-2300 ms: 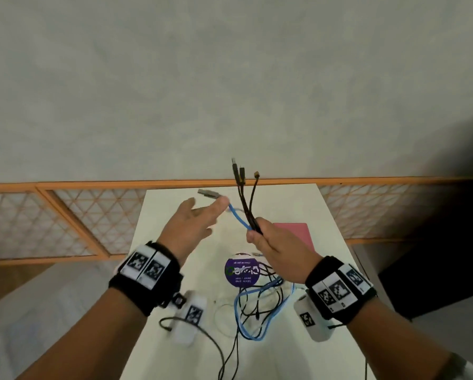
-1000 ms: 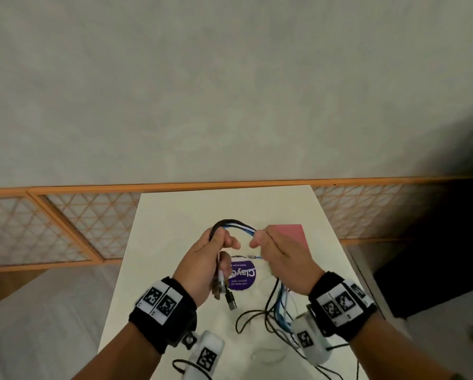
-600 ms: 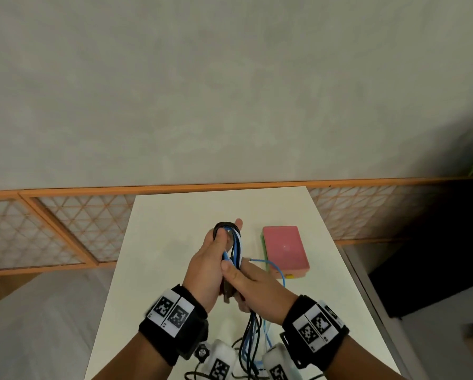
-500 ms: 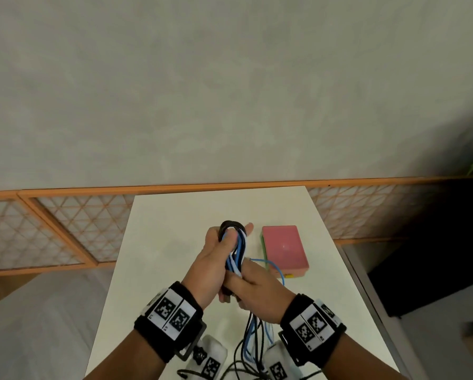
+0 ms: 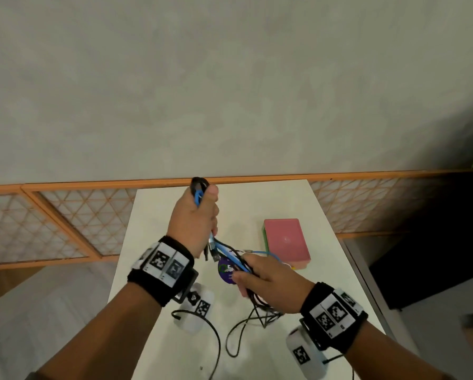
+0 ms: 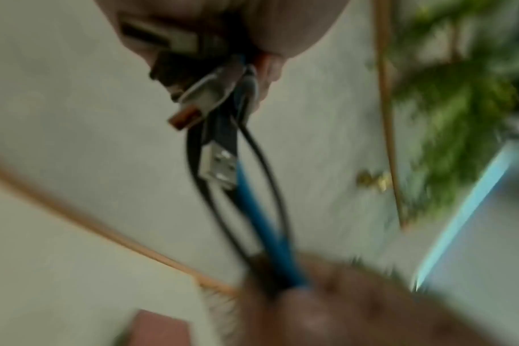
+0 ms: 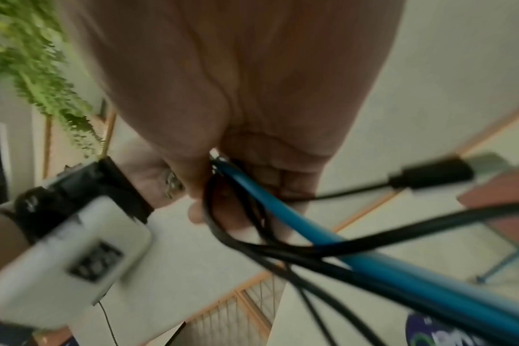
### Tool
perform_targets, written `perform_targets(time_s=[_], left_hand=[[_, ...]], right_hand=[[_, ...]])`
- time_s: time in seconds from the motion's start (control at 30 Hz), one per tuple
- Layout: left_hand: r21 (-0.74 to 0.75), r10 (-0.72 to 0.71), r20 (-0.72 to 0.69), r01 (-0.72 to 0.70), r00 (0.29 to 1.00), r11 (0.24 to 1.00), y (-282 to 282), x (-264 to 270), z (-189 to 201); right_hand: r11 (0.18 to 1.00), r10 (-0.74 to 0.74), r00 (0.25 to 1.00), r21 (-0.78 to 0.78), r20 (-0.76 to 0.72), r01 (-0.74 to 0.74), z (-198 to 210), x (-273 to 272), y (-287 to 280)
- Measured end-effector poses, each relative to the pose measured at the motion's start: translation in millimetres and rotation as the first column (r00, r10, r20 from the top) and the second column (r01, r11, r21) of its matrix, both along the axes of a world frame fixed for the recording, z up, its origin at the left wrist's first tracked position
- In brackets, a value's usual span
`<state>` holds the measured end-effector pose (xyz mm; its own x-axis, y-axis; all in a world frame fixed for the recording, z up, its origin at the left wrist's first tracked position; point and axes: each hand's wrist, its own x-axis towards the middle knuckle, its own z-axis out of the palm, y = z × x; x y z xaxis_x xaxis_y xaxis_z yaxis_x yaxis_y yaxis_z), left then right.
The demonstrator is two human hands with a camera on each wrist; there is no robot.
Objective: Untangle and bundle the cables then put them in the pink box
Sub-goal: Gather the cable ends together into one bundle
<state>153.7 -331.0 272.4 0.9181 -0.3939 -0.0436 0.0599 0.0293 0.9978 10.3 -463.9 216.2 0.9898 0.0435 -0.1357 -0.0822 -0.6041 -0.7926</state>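
My left hand (image 5: 195, 215) is raised over the white table (image 5: 158, 215) and grips the folded end of a cable bundle (image 5: 199, 187) of black and blue cables. USB plugs (image 6: 218, 167) hang below its fist. The blue cable (image 5: 229, 256) and black cables run down to my right hand (image 5: 268, 281), which grips them lower and nearer to me. Loose black cable loops (image 5: 240, 333) trail from it onto the table. The closed pink box (image 5: 286, 242) lies on the table to the right of both hands.
A round purple lid (image 5: 227, 272) lies on the table under the cables. An orange lattice rail (image 5: 65, 215) runs behind the table. A green plant (image 7: 30, 46) hangs at the side. The table's right edge drops to a dark floor.
My hands were together around the bundle; now the left has risen toward the far edge and the right has dropped nearer, stretching the cables between them.
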Motion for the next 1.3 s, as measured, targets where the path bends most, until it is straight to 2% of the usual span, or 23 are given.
perform_targets(time_s=[0.03,0.1,0.17,0.23,0.33,0.4,0.47,0.57,0.63,0.7,0.83,0.93,1.0,1.07,1.13,1.2,1.3], left_hand=[[0.170,-0.038,0.122,0.017,0.992,0.985,2,-1,-2],[0.520,-0.228,0.307,0.038,0.924,0.853,4,-8,-4],[0.692,-0.419,0.332,0.084,0.845,0.717,8,-13,-3],[0.750,-0.566,0.263,0.204,0.782,0.629,11,-18,-7],[0.799,-0.727,0.100,0.380,0.680,0.465,16,-27,-19],[0.833,-0.753,0.070,0.377,0.654,0.405,17,-28,-33],[0.876,-0.752,0.079,0.314,0.654,0.365,20,-24,-44],[0.868,-0.704,0.050,0.319,0.708,0.382,28,-18,-57],[0.816,-0.700,0.039,0.381,0.713,0.434,32,-18,-59],[0.725,-0.687,0.052,0.445,0.725,0.525,33,-20,-58],[0.490,-0.576,0.082,0.471,0.813,0.734,29,-22,-54],[0.448,-0.533,0.079,0.447,0.843,0.774,28,-24,-53],[0.499,-0.545,0.112,0.427,0.831,0.754,26,-20,-52],[0.577,-0.560,0.144,0.390,0.816,0.718,24,-13,-53],[0.658,-0.573,0.141,0.356,0.807,0.663,22,-6,-54],[0.752,-0.618,0.132,0.328,0.775,0.572,22,-1,-56],[0.877,-0.731,0.140,0.259,0.668,0.405,19,6,-51]], right_hand=[[0.999,0.024,0.999,-0.035,-0.025,-0.025,2,0,-3],[0.996,0.049,0.996,-0.076,-0.079,-0.055,6,1,-6],[0.989,0.071,0.993,-0.119,-0.096,-0.083,11,2,-5],[0.981,0.097,0.990,-0.159,-0.101,-0.112,17,4,-8],[0.981,0.140,0.985,-0.123,-0.104,-0.152,34,9,-14],[0.980,0.164,0.974,-0.086,-0.156,-0.178,44,13,-16],[0.973,0.175,0.960,-0.110,-0.218,-0.203,54,16,-17],[0.937,0.146,0.961,-0.277,-0.235,-0.210,63,22,-32],[0.898,0.151,0.974,-0.389,-0.168,-0.206,67,27,-42],[0.874,0.160,0.981,-0.447,-0.107,-0.191,64,33,-44],[0.923,0.058,0.998,-0.383,0.018,-0.047,48,38,-37],[0.968,0.006,0.999,-0.252,0.047,0.006,30,35,-35],[0.989,-0.027,0.999,-0.145,-0.020,0.023,23,31,-35],[0.998,-0.049,0.988,0.017,-0.148,0.053,17,25,-31],[0.988,-0.001,0.975,0.151,-0.221,0.035,7,19,-25],[0.978,0.046,0.962,0.211,-0.270,0.012,-4,15,-19],[0.935,0.103,0.911,0.352,-0.400,0.049,-8,6,-11]])
